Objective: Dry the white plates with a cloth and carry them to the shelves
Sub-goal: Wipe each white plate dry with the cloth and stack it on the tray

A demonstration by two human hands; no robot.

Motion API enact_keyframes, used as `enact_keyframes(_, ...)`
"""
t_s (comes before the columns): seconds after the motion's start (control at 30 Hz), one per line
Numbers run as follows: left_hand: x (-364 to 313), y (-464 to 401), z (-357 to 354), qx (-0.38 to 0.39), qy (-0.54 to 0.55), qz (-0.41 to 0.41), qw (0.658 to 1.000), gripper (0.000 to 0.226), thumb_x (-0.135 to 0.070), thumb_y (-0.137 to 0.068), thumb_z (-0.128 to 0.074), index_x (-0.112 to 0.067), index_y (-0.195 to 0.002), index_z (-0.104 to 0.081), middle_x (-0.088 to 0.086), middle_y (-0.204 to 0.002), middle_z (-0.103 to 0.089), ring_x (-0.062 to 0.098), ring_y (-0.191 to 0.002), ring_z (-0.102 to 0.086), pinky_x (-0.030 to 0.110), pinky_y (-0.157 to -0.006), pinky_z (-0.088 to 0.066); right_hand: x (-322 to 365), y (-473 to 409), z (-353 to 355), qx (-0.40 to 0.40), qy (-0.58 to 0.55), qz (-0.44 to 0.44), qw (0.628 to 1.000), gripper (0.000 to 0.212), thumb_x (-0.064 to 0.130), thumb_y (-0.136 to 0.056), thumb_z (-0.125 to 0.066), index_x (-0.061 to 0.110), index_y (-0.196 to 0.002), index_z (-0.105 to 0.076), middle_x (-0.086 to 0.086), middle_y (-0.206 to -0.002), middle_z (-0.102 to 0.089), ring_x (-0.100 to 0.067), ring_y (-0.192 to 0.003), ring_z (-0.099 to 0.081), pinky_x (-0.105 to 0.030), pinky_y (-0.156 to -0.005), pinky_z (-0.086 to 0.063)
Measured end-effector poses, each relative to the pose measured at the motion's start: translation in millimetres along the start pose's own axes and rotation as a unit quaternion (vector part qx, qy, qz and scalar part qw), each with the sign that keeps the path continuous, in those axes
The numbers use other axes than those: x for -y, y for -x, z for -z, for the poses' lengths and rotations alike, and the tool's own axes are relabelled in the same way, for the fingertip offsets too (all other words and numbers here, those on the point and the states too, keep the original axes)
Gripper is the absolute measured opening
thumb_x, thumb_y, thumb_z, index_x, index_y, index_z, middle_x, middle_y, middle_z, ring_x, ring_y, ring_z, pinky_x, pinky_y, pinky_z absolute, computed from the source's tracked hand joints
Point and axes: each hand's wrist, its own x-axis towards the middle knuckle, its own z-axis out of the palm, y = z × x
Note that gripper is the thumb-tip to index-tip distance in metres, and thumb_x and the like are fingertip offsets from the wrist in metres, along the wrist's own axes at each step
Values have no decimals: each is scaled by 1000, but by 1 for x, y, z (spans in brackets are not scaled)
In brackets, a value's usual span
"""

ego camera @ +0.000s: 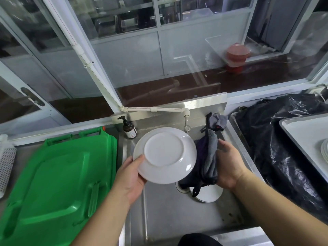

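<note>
A white plate [165,154] is held tilted above the steel sink [170,215], its underside facing me. My left hand [130,176] grips its lower left rim, thumb on the underside. My right hand [229,164] holds a bunched grey and dark purple cloth [207,162] against the plate's right edge; the cloth hangs down behind the plate. Another white plate [209,193] lies in the sink basin, partly hidden under the cloth. More white plates [324,150] are stacked on a tray [301,132] at the right edge.
A green bin lid [56,183] lies left of the sink. A brown pump bottle [129,128] stands at the sink's back left, near the tap [186,119]. A second cloth [217,120] hangs on the backsplash. Black plastic bags [276,139] fill the right side. Glass panels rise behind.
</note>
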Motion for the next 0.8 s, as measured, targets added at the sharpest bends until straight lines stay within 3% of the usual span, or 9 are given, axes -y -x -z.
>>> enact_keyframes(0.07,0,0,5,10,-7,-3,1000,17,-8,-102,-61,-10,-117,-67,14,-110,-78,24,-92,-75,41,-78,-61,0,-2,2,-37,66,7,997,59,41,-87,-59,1,-127,-73,-20,-127,-72,-38,-113,-72,-50,-115,-44)
enact_keyframes(0.13,2,1,7,27,-13,-5,1000,19,-7,-100,-62,-10,-118,-68,15,-114,-78,23,-91,-75,41,-80,-60,-2,-3,1,-55,114,9,992,49,37,-91,-65,1,-123,-76,-21,-121,-75,-35,-106,-75,-48,-106,-52)
enact_keyframes(0.27,7,7,5,77,-6,2,997,41,-12,-81,-73,-10,-122,-71,15,-116,-78,23,-93,-77,38,-74,-65,-6,-3,-3,-93,157,29,983,53,31,-86,-77,-7,-123,-72,-28,-114,-76,-36,-93,-77,-43,-81,-64)
enact_keyframes(0.37,8,10,5,108,17,27,994,38,-8,-78,-72,-6,-116,-76,20,-115,-78,26,-93,-78,36,-69,-65,-4,-4,-1,-98,140,51,984,49,29,-88,-78,-7,-120,-72,-28,-109,-77,-33,-83,-79,-40,-66,-66)
enact_keyframes(0.43,9,12,4,126,38,39,991,31,-5,-80,-71,-7,-109,-80,20,-114,-78,27,-94,-79,35,-68,-65,-4,-4,0,-95,133,53,985,54,32,-81,-81,-4,-120,-73,-26,-110,-77,-33,-83,-79,-39,-64,-65)
enact_keyframes(0.53,12,14,-5,133,70,26,988,41,-4,-81,-70,-6,-122,-72,19,-116,-78,26,-97,-79,33,-70,-65,-6,-6,-2,-97,109,60,987,59,37,-77,-83,-2,-120,-74,-24,-111,-78,-33,-87,-79,-41,-68,-66)
enact_keyframes(0.63,20,18,-19,119,100,-4,988,49,-5,-82,-69,-9,-131,-67,17,-122,-76,25,-103,-78,32,-73,-65,-14,-10,-7,-126,72,73,987,53,40,-84,-82,2,-120,-75,-20,-111,-79,-34,-92,-79,-44,-73,-66)
enact_keyframes(0.8,42,27,-44,97,162,-31,982,50,-5,-86,-66,-11,-135,-64,14,-128,-75,24,-110,-76,32,-75,-64,-39,-12,-16,-163,3,99,982,42,41,-91,-80,9,-116,-74,-13,-103,-82,-30,-86,-81,-43,-58,-63)
